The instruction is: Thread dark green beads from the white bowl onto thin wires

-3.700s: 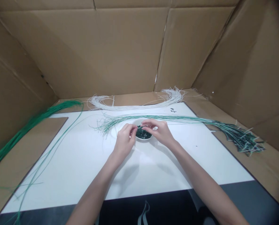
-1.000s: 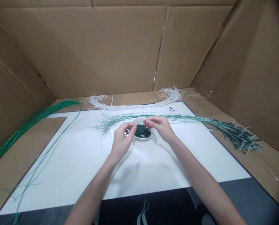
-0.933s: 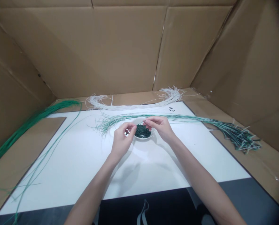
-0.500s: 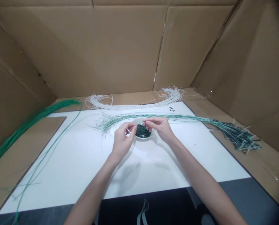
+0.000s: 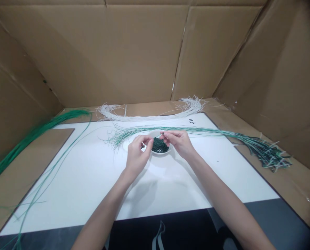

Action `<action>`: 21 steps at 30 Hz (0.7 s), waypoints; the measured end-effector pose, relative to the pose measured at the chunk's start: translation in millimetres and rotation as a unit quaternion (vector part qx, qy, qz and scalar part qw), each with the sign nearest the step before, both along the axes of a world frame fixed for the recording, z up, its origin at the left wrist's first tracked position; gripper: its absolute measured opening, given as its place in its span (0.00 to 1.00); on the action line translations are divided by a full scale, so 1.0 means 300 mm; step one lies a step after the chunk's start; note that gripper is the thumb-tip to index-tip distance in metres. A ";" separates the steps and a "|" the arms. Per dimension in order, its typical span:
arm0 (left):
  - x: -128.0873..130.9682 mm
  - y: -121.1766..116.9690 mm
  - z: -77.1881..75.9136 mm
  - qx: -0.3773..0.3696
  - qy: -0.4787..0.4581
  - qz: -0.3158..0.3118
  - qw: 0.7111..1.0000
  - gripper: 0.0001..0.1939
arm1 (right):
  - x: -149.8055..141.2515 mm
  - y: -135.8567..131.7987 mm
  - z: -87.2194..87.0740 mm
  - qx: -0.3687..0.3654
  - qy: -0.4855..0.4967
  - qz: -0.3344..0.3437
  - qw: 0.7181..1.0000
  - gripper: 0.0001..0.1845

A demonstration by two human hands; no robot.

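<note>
A white bowl point(image 5: 161, 154) holds a heap of small dark green beads point(image 5: 160, 145). My left hand point(image 5: 138, 154) is at the bowl's left rim, its thumb and forefinger pinched. Small dark pieces show beneath those fingers, and a thin pale cord seems to run from them toward the other hand. Over the bowl's right side, my right hand point(image 5: 179, 141) pinches what looks like a small dark bead point(image 5: 162, 133) between its fingertips. Just behind the bowl lies a bundle of green and white cords point(image 5: 204, 130), ending at the right in dark beaded pieces point(image 5: 267, 152).
White cords point(image 5: 155, 118) lie along the back, beside a few loose dark beads point(image 5: 192, 121). Long green strands point(image 5: 35, 139) run down the left side. Cardboard walls point(image 5: 144, 52) enclose the white work surface point(image 5: 92, 180) at the back and both sides.
The view has shifted very slightly. Both hands keep nearly the same pinched pose over the bowl; the small dark bead at my right fingertips shows a little more clearly.
</note>
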State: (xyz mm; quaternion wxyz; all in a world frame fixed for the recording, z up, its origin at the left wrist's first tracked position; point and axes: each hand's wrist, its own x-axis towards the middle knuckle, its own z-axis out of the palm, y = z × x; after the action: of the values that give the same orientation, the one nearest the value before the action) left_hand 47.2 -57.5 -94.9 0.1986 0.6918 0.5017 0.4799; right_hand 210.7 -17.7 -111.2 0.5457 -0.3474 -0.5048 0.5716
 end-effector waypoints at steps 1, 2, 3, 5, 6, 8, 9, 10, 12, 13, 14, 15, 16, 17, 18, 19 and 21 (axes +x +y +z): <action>0.000 0.000 -0.001 0.000 -0.001 0.000 1.000 0.06 | -0.001 -0.001 0.000 -0.002 -0.001 0.001 1.000 0.09; 0.000 0.000 -0.001 0.000 -0.001 0.000 1.000 0.06 | -0.001 -0.001 0.000 -0.004 -0.002 0.001 1.000 0.09; 0.000 0.001 -0.002 0.000 -0.002 0.000 1.000 0.06 | -0.001 -0.001 0.000 -0.005 -0.003 0.001 1.000 0.09; 0.000 0.001 -0.003 0.000 -0.005 -0.001 1.000 0.06 | -0.001 0.000 -0.001 -0.005 -0.005 -0.001 1.000 0.09; 0.000 0.002 -0.003 0.001 -0.006 -0.002 1.000 0.06 | -0.001 0.001 -0.002 -0.003 -0.005 -0.002 1.000 0.09; 0.001 0.002 -0.003 0.005 -0.004 -0.002 1.000 0.06 | 0.000 0.004 -0.006 0.004 -0.006 -0.004 1.000 0.09; 0.001 0.002 -0.002 0.009 -0.001 -0.001 1.000 0.05 | 0.001 0.005 -0.008 0.009 -0.007 -0.006 1.000 0.09; 0.002 0.002 -0.002 0.013 0.004 0.001 1.000 0.05 | 0.002 0.006 -0.009 0.014 -0.009 -0.009 1.000 0.08; 0.004 0.001 -0.002 0.028 0.020 0.004 0.999 0.05 | 0.002 0.006 -0.010 0.022 -0.015 -0.015 1.000 0.08; 0.004 0.001 -0.003 0.037 0.030 0.005 0.999 0.05 | 0.002 0.006 -0.010 0.025 -0.019 -0.017 0.999 0.08; 0.005 0.000 -0.004 0.047 0.040 0.005 0.998 0.05 | 0.002 0.005 -0.009 0.027 -0.023 -0.019 0.999 0.08; 0.005 0.000 -0.006 0.054 0.049 0.005 0.997 0.05 | 0.001 0.005 -0.008 0.028 -0.025 -0.020 0.999 0.08; 0.005 0.000 -0.007 0.060 0.055 0.004 0.997 0.05 | 0.001 0.004 -0.007 0.028 -0.025 -0.020 0.999 0.08; 0.005 0.001 -0.009 0.063 0.058 0.004 0.996 0.05 | 0.001 0.004 -0.006 0.029 -0.024 -0.020 0.999 0.08; 0.004 0.001 -0.011 0.064 0.060 0.004 0.996 0.05 | 0.001 0.003 -0.006 0.029 -0.021 -0.018 0.999 0.08; 0.004 0.001 -0.012 0.064 0.060 0.003 0.996 0.05 | 0.001 0.003 -0.005 0.029 -0.019 -0.016 0.999 0.08; 0.004 0.002 -0.013 0.063 0.061 0.004 0.996 0.05 | 0.001 0.003 -0.005 0.027 -0.017 -0.012 0.999 0.08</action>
State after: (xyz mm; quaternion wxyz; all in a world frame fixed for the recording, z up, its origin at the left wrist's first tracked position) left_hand 48.4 -56.9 -98.8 0.1211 0.7290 0.4844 0.4683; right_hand 211.1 -16.7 -112.7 0.5534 -0.3480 -0.5249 0.5451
